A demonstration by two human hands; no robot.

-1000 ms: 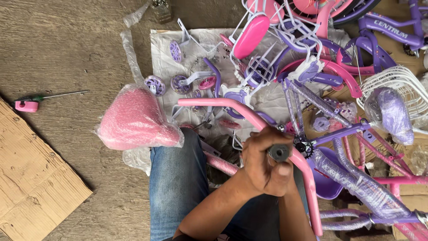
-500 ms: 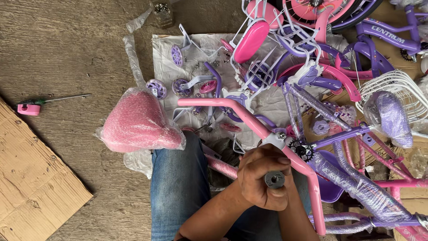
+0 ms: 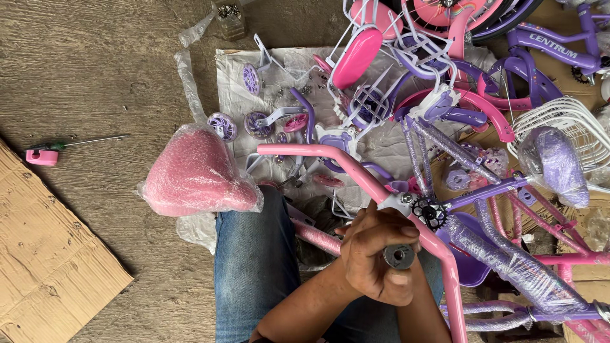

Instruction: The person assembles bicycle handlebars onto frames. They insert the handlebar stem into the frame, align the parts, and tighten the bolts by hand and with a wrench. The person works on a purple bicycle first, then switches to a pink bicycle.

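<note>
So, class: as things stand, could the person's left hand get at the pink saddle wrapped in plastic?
Probably yes. The pink saddle lies on the floor against the person's left knee, with nothing over it. But the left hand is clasped with the right hand round a grey tube end, so it must let go first.

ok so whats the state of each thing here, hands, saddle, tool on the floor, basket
left hand: closed round the grey tube end
right hand: mostly hidden beneath the left, grip unclear
pink saddle: bagged in clear plastic, resting against the knee
screwdriver: lying flat, untouched
white basket: unmounted, lying among parts
</note>
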